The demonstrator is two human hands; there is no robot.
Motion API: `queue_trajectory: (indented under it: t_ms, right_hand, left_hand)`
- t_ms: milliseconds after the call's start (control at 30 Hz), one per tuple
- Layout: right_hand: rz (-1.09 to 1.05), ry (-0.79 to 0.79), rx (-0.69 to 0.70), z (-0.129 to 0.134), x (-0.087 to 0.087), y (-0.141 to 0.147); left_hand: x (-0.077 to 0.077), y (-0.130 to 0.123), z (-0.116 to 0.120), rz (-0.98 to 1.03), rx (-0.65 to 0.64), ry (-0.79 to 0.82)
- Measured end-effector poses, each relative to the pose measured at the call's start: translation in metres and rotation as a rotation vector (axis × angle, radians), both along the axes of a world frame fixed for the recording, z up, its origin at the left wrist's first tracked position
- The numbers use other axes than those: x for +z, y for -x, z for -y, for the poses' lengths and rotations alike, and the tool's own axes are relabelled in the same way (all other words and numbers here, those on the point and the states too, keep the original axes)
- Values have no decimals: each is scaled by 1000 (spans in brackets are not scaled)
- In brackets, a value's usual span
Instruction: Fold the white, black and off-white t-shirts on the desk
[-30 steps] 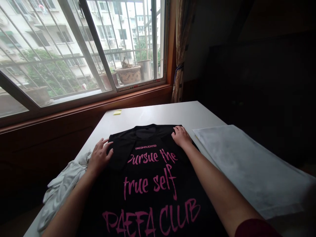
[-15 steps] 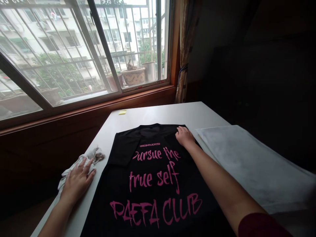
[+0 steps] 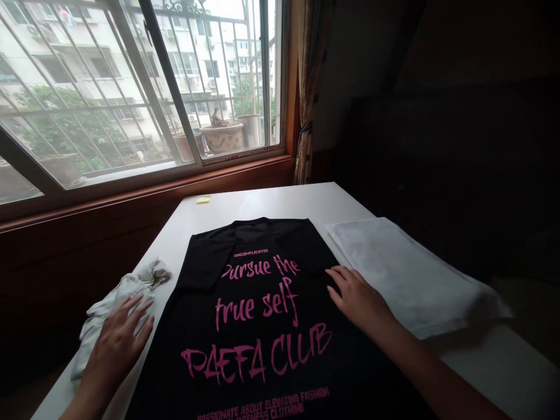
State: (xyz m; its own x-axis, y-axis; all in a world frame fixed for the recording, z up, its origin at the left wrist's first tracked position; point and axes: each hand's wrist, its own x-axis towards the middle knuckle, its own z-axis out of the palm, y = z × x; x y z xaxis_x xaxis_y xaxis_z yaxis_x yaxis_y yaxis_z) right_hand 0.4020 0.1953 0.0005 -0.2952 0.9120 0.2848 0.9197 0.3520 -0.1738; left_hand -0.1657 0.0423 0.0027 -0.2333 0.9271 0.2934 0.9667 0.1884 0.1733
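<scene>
A black T-shirt (image 3: 258,321) with pink lettering lies flat on the white table (image 3: 262,201), both sleeves turned inward over its front. My left hand (image 3: 120,338), fingers spread, rests over a crumpled pale cloth (image 3: 102,303) to the left of the shirt. On the shirt's right side, just below the folded sleeve, is my right hand (image 3: 356,294), its fingers extended and apart, with nothing visible in its grasp. The shirt's lower end runs out of view.
A white sheet-like cloth (image 3: 394,262) lies at the table's right, its edge beside the shirt. A yellow sticky note (image 3: 203,199) is near the far left corner. Behind the table stand a barred window (image 3: 175,87) and a tied curtain (image 3: 306,116).
My right hand has slid down from the shirt's shoulder to below the sleeve. The camera view has turned slightly right. My left hand has stayed at the crumpled cloth.
</scene>
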Motion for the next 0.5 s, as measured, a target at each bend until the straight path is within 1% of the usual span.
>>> queue_trajectory:
  t_ms: [100, 200, 267, 367, 433, 500]
  right_hand:
    - [13, 25, -146, 47, -5, -26]
    - [-16, 57, -222, 73, -15, -43]
    - [-75, 115, -258, 83, -21, -51]
    - [-227, 296, -324, 92, -25, -65]
    - [-357, 425, -350, 98, -23, -74]
    - [-498, 518, -318, 103, -17, -80]
  left_hand:
    - [-10, -12, 17, 48, -54, -9]
    - [-15, -30, 31, 109, -30, 12]
    - [-15, -40, 37, 150, -24, 11]
    - [-14, -50, 44, 233, 3, 12]
    - [-13, -51, 49, 293, 35, 28]
    - [-13, -51, 53, 349, 66, 45]
